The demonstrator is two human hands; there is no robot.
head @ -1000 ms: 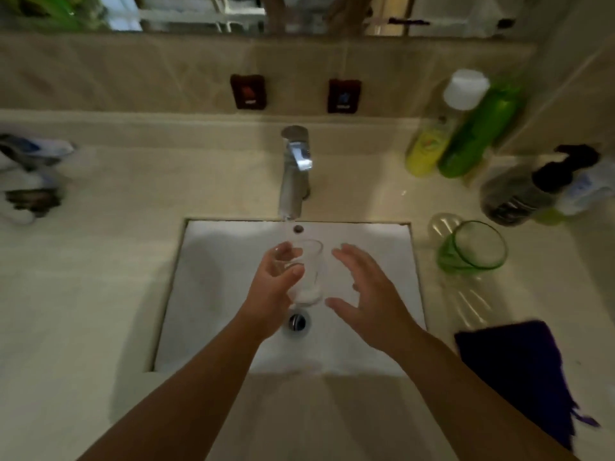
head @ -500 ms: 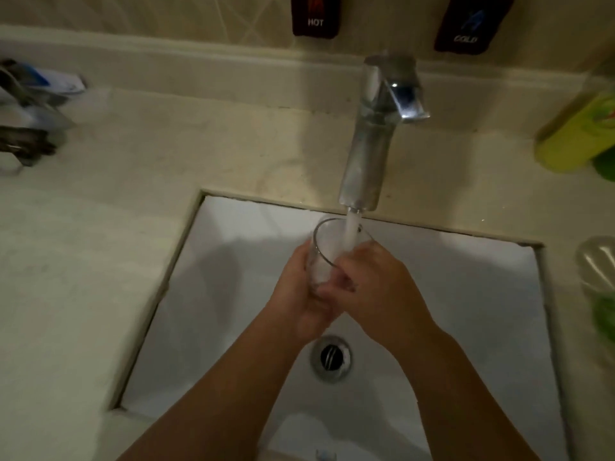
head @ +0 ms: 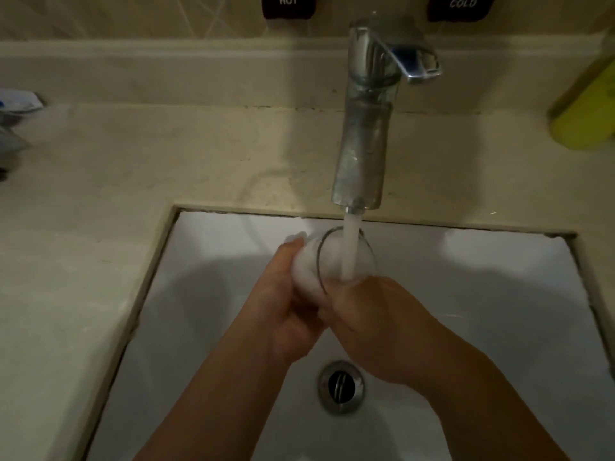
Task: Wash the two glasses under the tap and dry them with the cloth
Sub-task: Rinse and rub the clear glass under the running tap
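A clear glass (head: 327,261) sits under the chrome tap (head: 366,128), and a white stream of water (head: 350,247) runs into its mouth. My left hand (head: 289,304) grips the glass from the left, fingers curled round its side. From the right, my right hand (head: 376,324) wraps round the lower part of the same glass. Both hands are over the white sink (head: 213,261). The second glass and the cloth are out of view.
The drain (head: 341,385) lies just below my hands. A yellow bottle (head: 585,114) stands at the right edge of the beige counter (head: 133,168). HOT (head: 288,5) and COLD (head: 461,5) labels are on the wall behind the tap. Blurred items lie at the far left.
My right hand, open beside the glass a second ago, has closed round it. Water now runs into the glass, and the camera has come closer to the tap.
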